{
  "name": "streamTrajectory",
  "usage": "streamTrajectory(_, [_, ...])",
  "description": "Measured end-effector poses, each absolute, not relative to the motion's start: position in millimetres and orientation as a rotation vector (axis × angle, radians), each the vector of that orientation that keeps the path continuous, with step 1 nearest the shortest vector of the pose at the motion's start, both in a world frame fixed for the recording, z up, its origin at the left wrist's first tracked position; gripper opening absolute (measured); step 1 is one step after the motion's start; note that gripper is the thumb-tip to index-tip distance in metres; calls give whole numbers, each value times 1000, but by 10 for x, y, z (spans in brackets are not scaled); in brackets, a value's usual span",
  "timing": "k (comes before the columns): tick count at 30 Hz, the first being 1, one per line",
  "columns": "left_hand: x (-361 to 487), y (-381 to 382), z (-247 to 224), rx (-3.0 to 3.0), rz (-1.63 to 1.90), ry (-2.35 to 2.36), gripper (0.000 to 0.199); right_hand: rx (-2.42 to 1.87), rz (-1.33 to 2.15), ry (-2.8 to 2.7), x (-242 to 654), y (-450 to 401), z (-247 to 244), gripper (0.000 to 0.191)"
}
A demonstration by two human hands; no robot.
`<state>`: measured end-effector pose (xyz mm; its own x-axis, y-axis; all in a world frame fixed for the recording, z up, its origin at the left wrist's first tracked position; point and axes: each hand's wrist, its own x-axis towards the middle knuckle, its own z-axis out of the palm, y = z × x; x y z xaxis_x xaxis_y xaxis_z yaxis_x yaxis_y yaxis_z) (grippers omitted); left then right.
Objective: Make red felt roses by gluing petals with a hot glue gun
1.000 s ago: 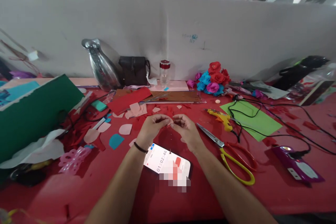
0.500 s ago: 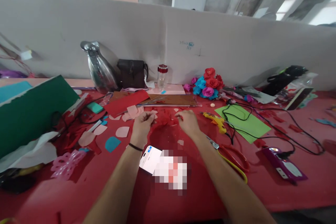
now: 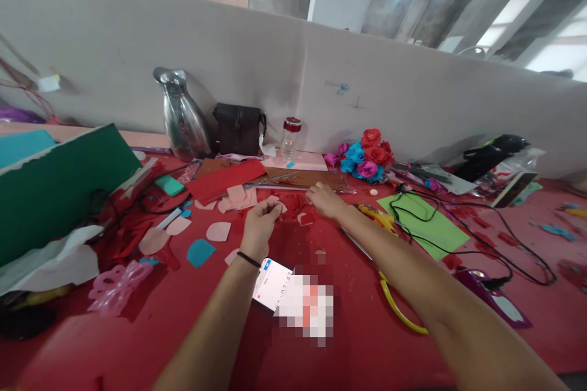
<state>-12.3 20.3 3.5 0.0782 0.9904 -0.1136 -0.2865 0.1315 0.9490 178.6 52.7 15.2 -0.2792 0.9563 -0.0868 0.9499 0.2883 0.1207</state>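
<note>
My left hand (image 3: 260, 225) is closed in a pinch, its fingertips near several small red paper pieces (image 3: 296, 203). Whatever it holds is too small to name. To the right, my right hand (image 3: 326, 200) reaches across the same red pieces with its fingers bent together; its fingertips are partly hidden and I cannot make out what is in them. A pale pink paper petal (image 3: 219, 231) and a blue one (image 3: 200, 252) lie left of my left hand. Below my hands is a phone (image 3: 270, 281) with a lit screen, partly blurred out.
Right of my right forearm lie a yellow glue gun (image 3: 378, 218), a green sheet (image 3: 435, 229) with black cables and a purple power strip (image 3: 507, 305). Scissors (image 3: 403, 311) sit partly under that forearm. Behind stand a steel jug (image 3: 186, 119), a glass bottle (image 3: 288, 140) and paper flowers (image 3: 367, 159).
My right hand has moved slightly up and left, its fingers drawing together, and its forearm now covers more of the glue gun and scissors. My left hand stays pinched. The view has tilted slightly.
</note>
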Motion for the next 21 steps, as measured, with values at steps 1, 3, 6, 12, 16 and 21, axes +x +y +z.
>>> streamTrajectory(1, [-124, 202, 40, 923, 1199, 1004, 14, 1784, 76, 2393, 1798, 531, 170, 26])
streamTrajectory(3, [-124, 198, 48, 910, 1198, 1002, 13, 1780, 89, 2373, 1825, 548, 215, 27])
streamTrajectory(6, [-125, 190, 47, 912, 1200, 1000, 14, 1781, 96, 2362, 1853, 575, 269, 21])
streamTrajectory(12, [-129, 178, 24, 938, 1185, 964, 20, 1808, 101, 2299, 1831, 532, 193, 15])
streamTrajectory(16, [-133, 178, 26, 938, 1187, 961, 21, 1793, 163, 2258, 1797, 469, 253, 25])
streamTrajectory(21, [-124, 176, 1, 922, 1176, 961, 18, 1779, 227, 2208, 1773, 532, 665, 28])
